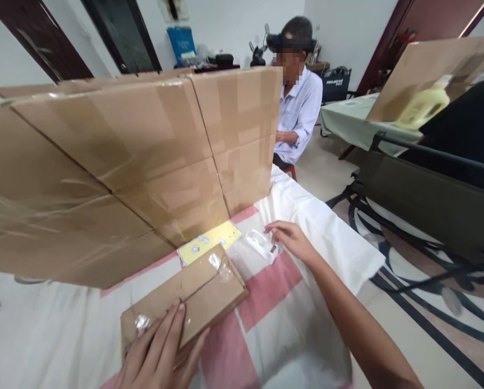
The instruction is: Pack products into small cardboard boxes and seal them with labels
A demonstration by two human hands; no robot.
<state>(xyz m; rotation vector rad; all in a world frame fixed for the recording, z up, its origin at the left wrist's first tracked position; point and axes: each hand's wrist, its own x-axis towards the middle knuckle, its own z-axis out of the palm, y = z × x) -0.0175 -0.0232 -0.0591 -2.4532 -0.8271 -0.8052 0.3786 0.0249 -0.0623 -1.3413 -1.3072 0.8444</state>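
Observation:
My left hand lies over the near left end of a closed brown cardboard box. Its fingers are stretched flat on the lid, and the thumb lies along the near side. Bits of clear tape shine on the lid. Farther right, my right hand hovers at the edge of a white plastic item with a rounded frame and a small dark patch. Its fingers are loosely bent and apart, with nothing seen between them; whether a fingertip touches the item I cannot tell. Behind the box is a yellow sheet with small pale shapes.
A tall cardboard partition stands along the far side of the cloth-covered table. Beyond it sits a person in a light shirt. To the right are a dark folding cot and another table holding a yellow jug.

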